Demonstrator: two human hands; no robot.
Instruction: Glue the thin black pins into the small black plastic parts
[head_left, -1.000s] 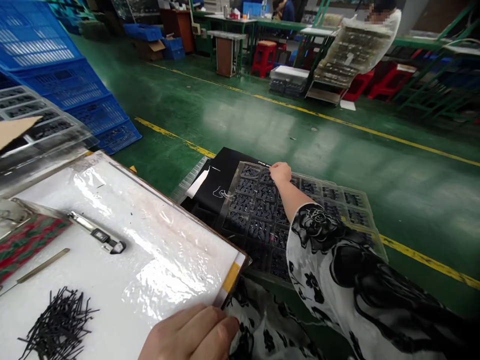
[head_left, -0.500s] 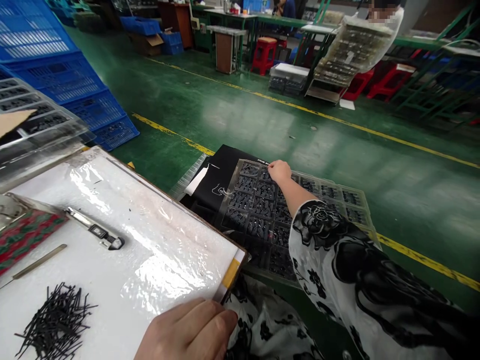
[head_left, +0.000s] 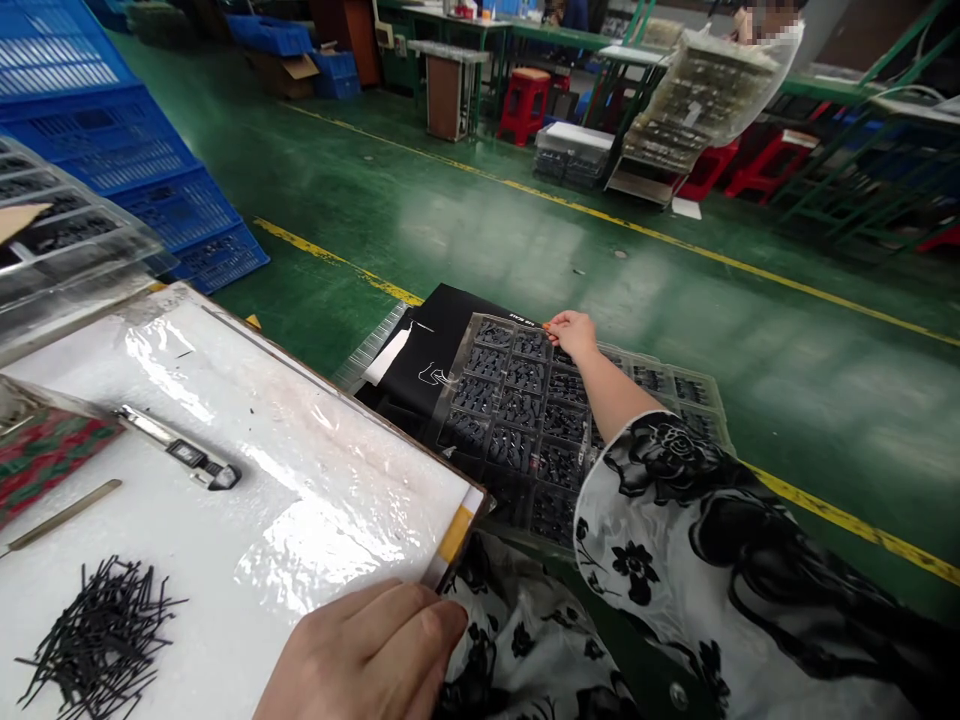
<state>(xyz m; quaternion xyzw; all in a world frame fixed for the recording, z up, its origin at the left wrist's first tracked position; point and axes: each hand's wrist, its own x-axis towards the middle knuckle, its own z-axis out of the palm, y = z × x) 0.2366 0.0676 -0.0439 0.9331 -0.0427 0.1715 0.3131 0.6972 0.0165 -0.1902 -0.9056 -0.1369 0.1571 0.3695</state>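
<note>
A: Where's the action?

B: At the compartment tray (head_left: 460,362). The right hand (head_left: 576,335) reaches out over its far edge, and the small dark parts (head_left: 514,407) lie in their compartments on the near side of those fingers.

A: And the grip?

B: Narrow! Thumb and finger bunch together, with a touch of orange at the tips. Whether that's a nail or something held, I can't tell, nor whether they're fully closed.

A: Which way does the tray run?

B: Its far edge slants from the black panel (head_left: 450,322) on its left, past the fingers, and out to the right. The sleeve (head_left: 660,520) covers much of the near right part, so I can't call its long axis for certain.

A: The left hand (head_left: 360,655)?

B: Nearer the wearer than the tray and off to its left, curled at the corner of the bench (head_left: 300,420). Its fingertips are hidden, so no call on what it grips. The right is clearly the nearer hand to the tray's far edge, where those fingertips sit.
</note>
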